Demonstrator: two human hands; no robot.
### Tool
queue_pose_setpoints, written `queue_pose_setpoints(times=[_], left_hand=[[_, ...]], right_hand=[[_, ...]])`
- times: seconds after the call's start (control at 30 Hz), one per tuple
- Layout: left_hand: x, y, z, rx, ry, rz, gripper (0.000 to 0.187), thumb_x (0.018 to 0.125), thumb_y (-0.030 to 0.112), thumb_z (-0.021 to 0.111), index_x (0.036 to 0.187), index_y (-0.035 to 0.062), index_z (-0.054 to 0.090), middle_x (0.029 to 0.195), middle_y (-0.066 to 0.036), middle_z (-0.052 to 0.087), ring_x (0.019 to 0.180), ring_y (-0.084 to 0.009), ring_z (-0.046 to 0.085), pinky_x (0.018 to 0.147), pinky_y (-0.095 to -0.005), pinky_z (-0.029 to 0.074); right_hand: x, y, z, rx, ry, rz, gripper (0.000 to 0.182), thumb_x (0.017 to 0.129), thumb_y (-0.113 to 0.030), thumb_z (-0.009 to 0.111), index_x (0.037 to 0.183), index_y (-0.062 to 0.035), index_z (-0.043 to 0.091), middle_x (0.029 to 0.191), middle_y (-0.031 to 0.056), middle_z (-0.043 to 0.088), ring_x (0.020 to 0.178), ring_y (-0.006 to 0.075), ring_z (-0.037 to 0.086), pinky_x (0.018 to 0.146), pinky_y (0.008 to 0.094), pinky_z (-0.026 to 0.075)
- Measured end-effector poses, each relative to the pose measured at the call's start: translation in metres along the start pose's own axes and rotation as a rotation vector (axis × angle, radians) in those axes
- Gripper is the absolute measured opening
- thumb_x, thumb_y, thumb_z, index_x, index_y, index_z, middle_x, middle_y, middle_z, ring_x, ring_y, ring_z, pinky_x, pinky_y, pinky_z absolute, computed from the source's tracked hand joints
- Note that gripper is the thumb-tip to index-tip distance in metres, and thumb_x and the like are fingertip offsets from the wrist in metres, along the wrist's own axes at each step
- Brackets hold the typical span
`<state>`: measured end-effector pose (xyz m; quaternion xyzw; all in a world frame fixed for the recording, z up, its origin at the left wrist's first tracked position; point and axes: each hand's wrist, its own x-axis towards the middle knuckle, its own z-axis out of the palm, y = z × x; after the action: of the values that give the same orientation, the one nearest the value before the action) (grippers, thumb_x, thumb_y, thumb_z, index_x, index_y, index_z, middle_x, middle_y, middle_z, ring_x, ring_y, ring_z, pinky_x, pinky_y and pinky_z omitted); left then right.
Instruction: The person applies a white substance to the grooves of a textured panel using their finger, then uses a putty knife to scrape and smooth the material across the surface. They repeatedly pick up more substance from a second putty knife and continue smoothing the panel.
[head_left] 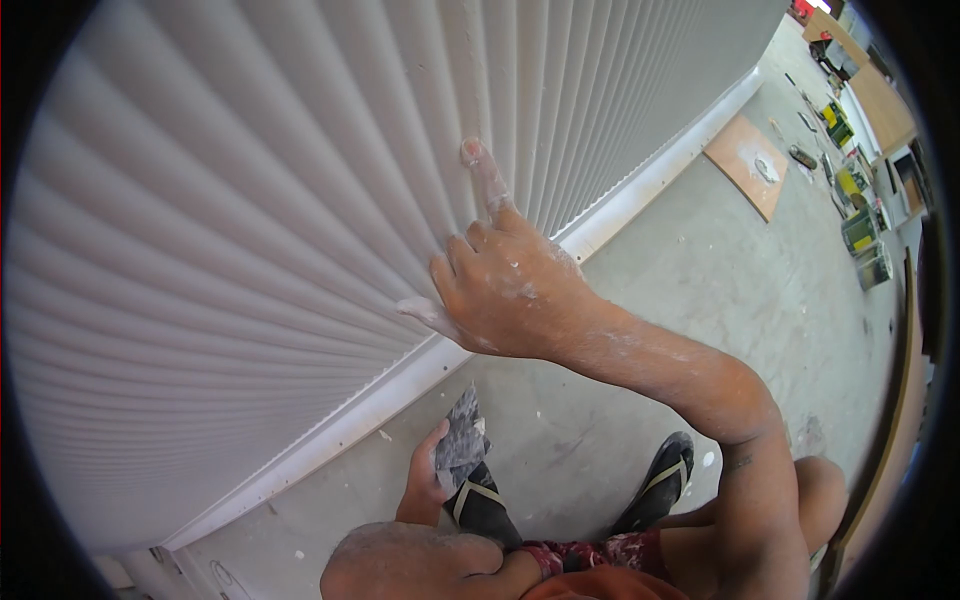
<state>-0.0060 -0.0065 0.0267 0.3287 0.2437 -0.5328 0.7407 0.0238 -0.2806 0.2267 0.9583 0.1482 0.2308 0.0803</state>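
Note:
A pale fluted panel [300, 200] with vertical grooves fills the left and top of the view. My right hand [510, 280], dusted with white, is against it; the index finger is stretched along a groove, the thumb points out to the left, and the other fingers are curled. No object shows in that hand. Low in the view, my left hand [428, 465] grips a dark flat piece [461, 437] smeared with white, above the left sandal. Part of the left fingers is hidden behind the piece.
A white base strip [330, 440] runs along the panel's foot. Both feet in black sandals [665, 480] stand on the grey floor [580, 410]. A wooden board [745, 165] with white paste lies at the upper right, near several tins [860, 230] and tools.

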Motion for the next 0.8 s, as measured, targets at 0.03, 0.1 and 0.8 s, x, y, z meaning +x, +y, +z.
queue_pose_setpoints(times=[0.03,0.1,0.8], left_hand=[[0.0,0.0,0.002,0.021,0.027,0.008,0.039,0.099,0.025,0.054,0.128,-0.0011,0.056,0.113,-0.015,0.067,0.099,-0.0284,0.067,0.092,-0.0426,0.054],[0.0,0.001,0.002,0.014,0.022,-0.003,0.039,0.099,0.025,0.054,0.128,-0.0011,0.057,0.113,-0.015,0.067,0.099,-0.0285,0.067,0.092,-0.0426,0.054],[0.001,-0.001,0.001,-0.022,0.021,0.017,0.032,0.097,0.025,0.058,0.117,0.0011,0.062,0.1,-0.013,0.07,0.085,-0.0256,0.07,0.071,-0.0381,0.056]], right_hand=[[-0.002,-0.001,0.004,0.003,0.0,0.002,0.029,0.083,-0.014,0.06,0.055,-0.0055,0.057,0.046,0.0011,0.043,0.044,0.0171,0.049,0.12,0.0646,0.01],[-0.007,-0.004,0.014,-0.002,-0.037,-0.009,0.031,0.084,-0.017,0.059,0.056,-0.0046,0.06,0.046,0.0031,0.045,0.045,0.0199,0.052,0.12,0.0645,0.008],[0.028,0.016,-0.048,0.025,0.342,0.053,0.034,0.082,-0.013,0.062,0.051,-0.0077,0.052,0.045,0.0039,0.046,0.041,0.0191,0.05,0.12,0.0574,0.02]])
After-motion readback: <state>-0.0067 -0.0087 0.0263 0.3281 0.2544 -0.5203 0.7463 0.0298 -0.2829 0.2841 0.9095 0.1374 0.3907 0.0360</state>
